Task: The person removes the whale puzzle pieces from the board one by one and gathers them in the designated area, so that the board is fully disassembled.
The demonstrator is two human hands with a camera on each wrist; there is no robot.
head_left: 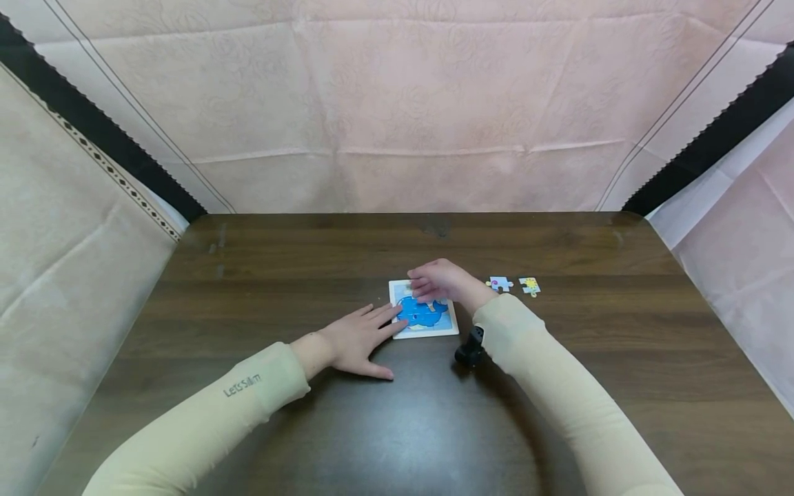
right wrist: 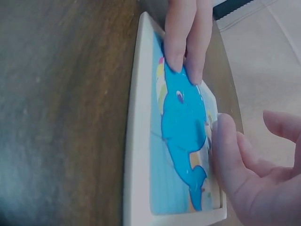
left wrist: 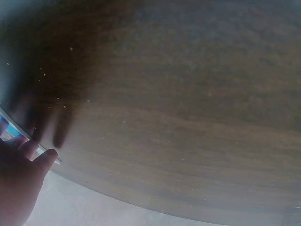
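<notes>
A small jigsaw puzzle in a white-rimmed tray (head_left: 428, 335) lies flat on the table, showing a blue whale (right wrist: 183, 127) on a pale blue ground. My left hand (head_left: 356, 341) rests at its left edge, fingers spread and straight, with the fingertips on the puzzle. Over the upper part is my right hand (head_left: 443, 279), its fingers slightly bent. In the right wrist view, a fingertip (right wrist: 225, 127) of that hand touches the puzzle's far side; no piece shows in its grasp. Part of the picture under the right hand is hidden.
Two loose jigsaw pieces lie right of the tray: one light blue (head_left: 500, 284), one mostly yellow (head_left: 530, 285). A black wrist camera (head_left: 471, 346) hangs under the right cuff. The brown wooden table (head_left: 298, 262) ends at a pale cloth backdrop (head_left: 403, 103).
</notes>
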